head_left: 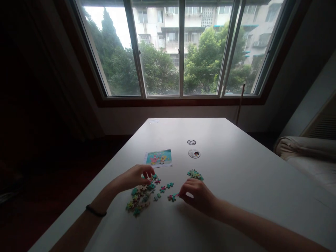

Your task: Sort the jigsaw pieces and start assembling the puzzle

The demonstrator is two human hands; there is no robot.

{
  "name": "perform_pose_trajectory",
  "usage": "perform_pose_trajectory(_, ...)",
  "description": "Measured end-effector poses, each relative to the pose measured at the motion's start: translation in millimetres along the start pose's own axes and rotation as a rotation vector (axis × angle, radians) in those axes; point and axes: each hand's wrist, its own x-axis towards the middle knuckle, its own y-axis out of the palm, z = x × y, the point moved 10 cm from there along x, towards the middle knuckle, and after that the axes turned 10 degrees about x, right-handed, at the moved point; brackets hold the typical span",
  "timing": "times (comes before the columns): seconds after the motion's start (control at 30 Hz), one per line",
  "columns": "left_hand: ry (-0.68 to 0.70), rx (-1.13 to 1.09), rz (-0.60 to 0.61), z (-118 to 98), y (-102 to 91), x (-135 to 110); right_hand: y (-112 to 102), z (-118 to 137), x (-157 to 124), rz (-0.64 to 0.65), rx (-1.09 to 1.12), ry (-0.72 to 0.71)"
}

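Two bare hands were at a scatter of jigsaw bits on a white table (236,168). The right hand (197,194) pinched narrowly, thumb and forefinger closed on a small puzzle piece (172,197) that stuck out at its nine o'clock and touched the tabletop. The left hand (136,176), with a dark band (96,211) on its wrist, curled its fingers down onto the far end of the main pile (138,200); whether it gripped anything could not be told. That pile lay at nine o'clock from the pinched piece, its long axis running from seven o'clock to one o'clock, and was nearer the left hand. A few loose pieces (163,189) sat between the hands. A small cluster (195,174) lay just beside the right knuckles at twelve o'clock. Farther off were a picture card (159,157) and two round discs (194,153).
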Motion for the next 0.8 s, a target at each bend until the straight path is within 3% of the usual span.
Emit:
perform_pose_trajectory(0.17,-0.03,0.231,-0.015,4.9,2.1,-3.0,20.9,-3.3,22.7,0.048,-0.034,-0.006)
perform_pose_trajectory(0.4,-0.024,0.264,-0.007,7.0,9.3,-4.5,33.4,-10.5,39.8,0.025,-0.269,0.187)
perform_pose_trajectory(0.63,0.015,0.228,-0.066,-1.1,4.3,-3.1,24.1,-23.7,25.7,-0.074,-0.082,0.28)
perform_pose_trajectory(0.8,0.108,0.122,-0.094,-22.0,8.0,-0.7,20.0,-23.5,26.8,-0.108,0.045,0.266)
